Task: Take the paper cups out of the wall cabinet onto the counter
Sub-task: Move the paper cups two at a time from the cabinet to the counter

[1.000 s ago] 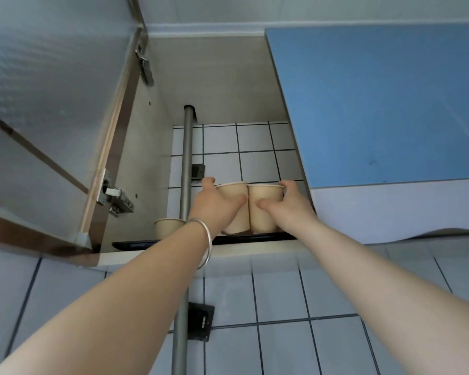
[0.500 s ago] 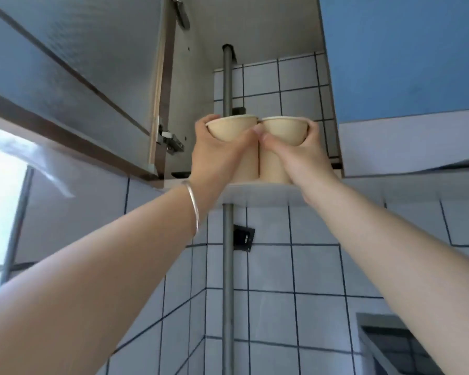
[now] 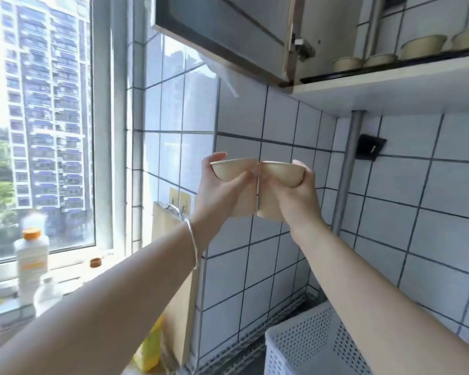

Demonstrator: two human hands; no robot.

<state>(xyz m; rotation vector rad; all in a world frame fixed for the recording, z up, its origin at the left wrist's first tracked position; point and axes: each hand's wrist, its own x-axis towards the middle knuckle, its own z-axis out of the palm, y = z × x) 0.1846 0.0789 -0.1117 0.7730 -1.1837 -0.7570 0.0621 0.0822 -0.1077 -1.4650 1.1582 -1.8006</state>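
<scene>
Head view shows the left hand (image 3: 222, 193) with its fingers (image 3: 241, 177) curled round one paper cup (image 3: 234, 171), thumb up at the rim, and the right hand (image 3: 295, 196) wrapped the same way round a second cup (image 3: 280, 175). Both cups stand upright, long axes vertical, their sides touching or all but touching at the middle, so the two hands sit level and neither is plainly nearer the drop. They hang in open air in front of the tiled wall, well below the cabinet shelf (image 3: 385, 82), where more cups (image 3: 347, 64) and paper bowls (image 3: 423, 46) remain. The tabletop lies straight down and is mostly out of view. A white perforated basket (image 3: 309, 345) fills the room under the right forearm, and a wooden cutting board (image 3: 179, 293) hangs to the left. The clearest landing room seems to be the gap between them, near the wall. The open cabinet door (image 3: 222, 31) juts out above on the left.
</scene>
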